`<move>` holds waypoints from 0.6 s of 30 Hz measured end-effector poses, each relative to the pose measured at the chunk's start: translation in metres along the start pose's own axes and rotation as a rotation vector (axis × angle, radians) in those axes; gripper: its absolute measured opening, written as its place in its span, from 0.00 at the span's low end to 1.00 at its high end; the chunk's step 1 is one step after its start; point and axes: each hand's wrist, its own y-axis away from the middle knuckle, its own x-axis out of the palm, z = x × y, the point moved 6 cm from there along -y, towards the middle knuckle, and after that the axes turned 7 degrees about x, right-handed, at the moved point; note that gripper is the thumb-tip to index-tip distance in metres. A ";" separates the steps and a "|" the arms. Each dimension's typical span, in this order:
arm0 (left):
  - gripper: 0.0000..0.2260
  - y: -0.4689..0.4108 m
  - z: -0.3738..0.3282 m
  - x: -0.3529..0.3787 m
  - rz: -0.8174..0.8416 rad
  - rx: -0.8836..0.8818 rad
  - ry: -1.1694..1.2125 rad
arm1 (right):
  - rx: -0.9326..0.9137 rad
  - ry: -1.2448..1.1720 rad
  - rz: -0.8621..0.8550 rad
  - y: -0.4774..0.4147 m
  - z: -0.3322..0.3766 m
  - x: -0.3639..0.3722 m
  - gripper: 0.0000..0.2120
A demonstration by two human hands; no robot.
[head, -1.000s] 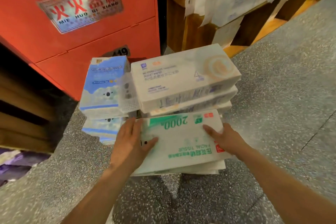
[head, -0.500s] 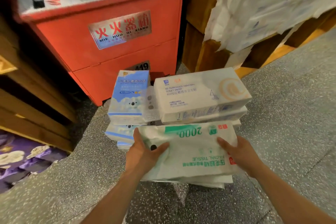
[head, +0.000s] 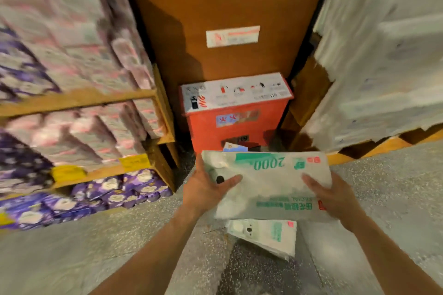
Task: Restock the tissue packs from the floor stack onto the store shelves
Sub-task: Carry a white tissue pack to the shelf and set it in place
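Note:
A white tissue pack with green print and "2000" (head: pixel 271 187) is held up above the floor between both hands. My left hand (head: pixel 206 189) grips its left end, thumb on top. My right hand (head: pixel 328 196) grips its right end. Below it another white and green pack (head: pixel 266 235) of the floor stack lies on the grey floor. A corner of a blue pack (head: pixel 233 147) peeks out behind the lifted pack. The rest of the stack is hidden by it.
A red fire-equipment box (head: pixel 237 124) stands straight ahead against a brown wooden panel (head: pixel 227 2). Wooden shelves (head: pixel 96 96) on the left hold pink and purple packs. White packs (head: pixel 383 55) fill the right shelf. Speckled grey floor (head: pixel 72 246) lies around me.
The green and white pack has come up off the stack in both hands. The view has risen, so the shelves on both sides now show.

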 end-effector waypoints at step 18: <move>0.46 0.376 -0.033 -0.373 -0.879 -0.376 0.081 | -0.574 0.150 0.751 0.300 0.357 0.134 0.07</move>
